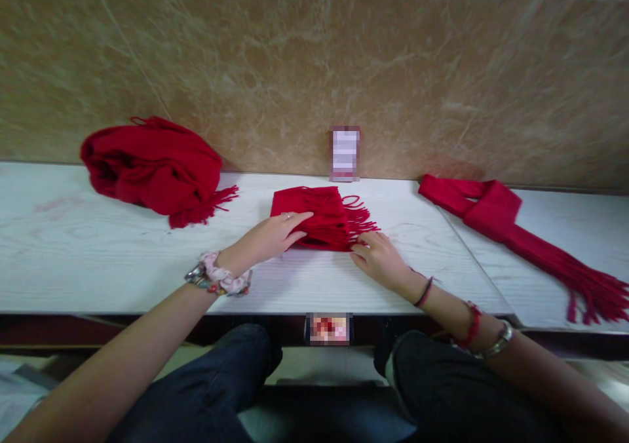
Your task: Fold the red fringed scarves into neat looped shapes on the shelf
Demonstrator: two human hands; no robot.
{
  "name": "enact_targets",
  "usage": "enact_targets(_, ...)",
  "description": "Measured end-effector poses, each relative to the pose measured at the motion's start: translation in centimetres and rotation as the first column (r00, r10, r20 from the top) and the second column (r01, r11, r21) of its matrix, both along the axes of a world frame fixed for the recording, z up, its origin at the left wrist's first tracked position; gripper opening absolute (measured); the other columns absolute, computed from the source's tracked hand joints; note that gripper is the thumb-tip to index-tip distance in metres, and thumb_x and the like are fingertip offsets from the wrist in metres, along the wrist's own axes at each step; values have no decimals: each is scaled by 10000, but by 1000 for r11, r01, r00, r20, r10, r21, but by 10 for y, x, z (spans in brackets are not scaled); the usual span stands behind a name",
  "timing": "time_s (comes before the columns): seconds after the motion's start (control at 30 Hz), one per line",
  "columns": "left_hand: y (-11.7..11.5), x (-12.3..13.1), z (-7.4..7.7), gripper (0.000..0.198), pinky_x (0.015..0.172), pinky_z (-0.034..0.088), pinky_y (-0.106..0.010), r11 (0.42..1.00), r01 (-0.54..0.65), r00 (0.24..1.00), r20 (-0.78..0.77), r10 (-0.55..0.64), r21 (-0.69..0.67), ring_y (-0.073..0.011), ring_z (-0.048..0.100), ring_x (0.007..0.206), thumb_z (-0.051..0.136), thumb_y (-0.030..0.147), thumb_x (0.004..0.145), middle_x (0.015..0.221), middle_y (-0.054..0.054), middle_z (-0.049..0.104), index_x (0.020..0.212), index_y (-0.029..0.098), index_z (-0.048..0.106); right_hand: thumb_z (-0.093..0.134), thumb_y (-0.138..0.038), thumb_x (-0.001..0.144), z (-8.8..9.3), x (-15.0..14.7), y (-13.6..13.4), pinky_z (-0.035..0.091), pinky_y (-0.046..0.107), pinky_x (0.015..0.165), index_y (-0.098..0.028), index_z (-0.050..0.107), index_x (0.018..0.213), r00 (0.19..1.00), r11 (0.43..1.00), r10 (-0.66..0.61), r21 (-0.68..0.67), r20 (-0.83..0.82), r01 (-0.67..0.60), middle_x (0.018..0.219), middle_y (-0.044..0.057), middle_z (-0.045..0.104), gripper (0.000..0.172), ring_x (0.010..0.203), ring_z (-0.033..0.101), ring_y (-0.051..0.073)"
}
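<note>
Step in hand: by the look of it, smoothing a folded scarf (pixel 314 217) flat on the tabletop (pixel 98 253).
Left hand (pixel 272 236): fingers stretched out and close together, lying flat on the scarf's near left part, gripping nothing.
Right hand (pixel 378 256): fingertips at the fringe (pixel 362 219), loosely curled; whether they pinch any strands I cannot tell, as the view is soft there.
Next move calls for: probably keeping the layers square under the left fingers while the loose fringe is handled.
Scarves: three, all red. One is under the fingers, one is bundled (pixel 152 168) well left of the left fingers, and one lies long (pixel 511 230) right of the right fingers.
Card (pixel 344 153): one, beyond the fingers, against the wall.
</note>
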State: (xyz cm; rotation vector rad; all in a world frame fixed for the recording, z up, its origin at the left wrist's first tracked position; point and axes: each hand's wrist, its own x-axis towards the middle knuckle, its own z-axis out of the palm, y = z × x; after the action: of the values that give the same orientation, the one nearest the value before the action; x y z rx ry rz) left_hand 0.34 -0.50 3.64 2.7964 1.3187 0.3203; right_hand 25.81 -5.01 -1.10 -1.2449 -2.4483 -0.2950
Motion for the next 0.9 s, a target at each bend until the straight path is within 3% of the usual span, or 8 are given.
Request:
enact_targets(0.1, 0, -9, -2, 518, 1035, 346, -340, 1000, -15, 1000, -4, 15, -19, -208, 474, 1216, 405, 337, 903, 1363, -105, 473, 1385, 156, 347, 535, -177, 835, -2, 2, 2, 454, 363, 813, -157, 653, 862, 996, 997, 26, -75, -91, -32, 934, 107, 642, 122, 889, 568, 224)
enact_targets(0.23, 1, -25, -3, 703, 1081, 279, -317, 988, 72, 992, -95, -86, -134, -208, 309, 1343, 540, 344, 818, 1491, -96, 273, 1435, 195, 237, 496, -156, 841, -3, 3, 4, 464, 387, 864, -147, 598, 1050, 987, 987, 53, -145, -154, -76, 1071, 134, 629, 233, 984, 570, 229)
enact_targets(0.4, 1, -35, 0, 719, 1097, 244, -309, 983, 90, 977, -180, -119, -159, -180, 227, 1376, 449, 125, 775, 1517, -65, 195, 1446, 227, 209, 453, -230, 883, -3, 4, 7, 302, 536, 1033, -139, 596, 1111, 998, 989, 39, -138, -55, -47, 1269, 163, 547, 285, 1223, 443, 281)
enact_targets(0.53, -1, -38, 3, 769, 1090, 251, -294, 977, 116, 965, -211, -153, -180, -176, 213, 1379, 414, 48, 724, 1522, -62, 173, 1445, 233, 219, 401, -244, 906, -5, 8, 8, 317, 477, 1053, -72, 473, 1278, 995, 976, 88, -195, -48, -95, 1311, 189, 509, 416, 1240, 437, 255)
enact_targets(0.63, -3, -41, 9, 761, 1090, 249, -327, 971, 123, 962, -214, -167, -205, -209, 163, 1392, 455, 94, 733, 1525, -70, 159, 1444, 241, 227, 414, -304, 898, -2, 6, 13, 278, 520, 1065, -79, 429, 1320, 998, 985, 23, -171, -59, -33, 1363, 206, 446, 479, 1292, 369, 285)
enact_targets(0.7, 0, -41, 14, 751, 1097, 227, -381, 967, 121, 969, -183, -164, -227, -249, 114, 1400, 519, 222, 759, 1533, -84, 119, 1447, 232, 217, 394, -319, 898, 2, 1, 21, 236, 564, 1066, -76, 390, 1349, 996, 987, -51, -152, -69, 40, 1428, 215, 352, 512, 1347, 266, 310)
enact_targets(0.8, 12, -32, 17, 677, 1102, 207, -417, 981, 57, 998, -19, -62, -187, -253, 130, 1400, 443, 430, 842, 1531, -90, 141, 1443, 205, 229, 342, -279, 905, 7, -9, 36, 234, 583, 1053, -47, 331, 1380, 993, 979, -113, -177, -42, 103, 1473, 226, 255, 529, 1372, 192, 326)
enact_targets(0.9, 33, -21, 8, 588, 1103, 205, -445, 974, -216, 954, 201, 224, -63, -263, 208, 1380, 344, 443, 893, 1488, -133, 259, 1408, 163, 299, 319, -240, 908, 4, -16, 49, 248, 574, 1045, -29, 323, 1384, 992, 968, -124, -217, 30, 127, 1458, 226, 288, 521, 1356, 239, 330)
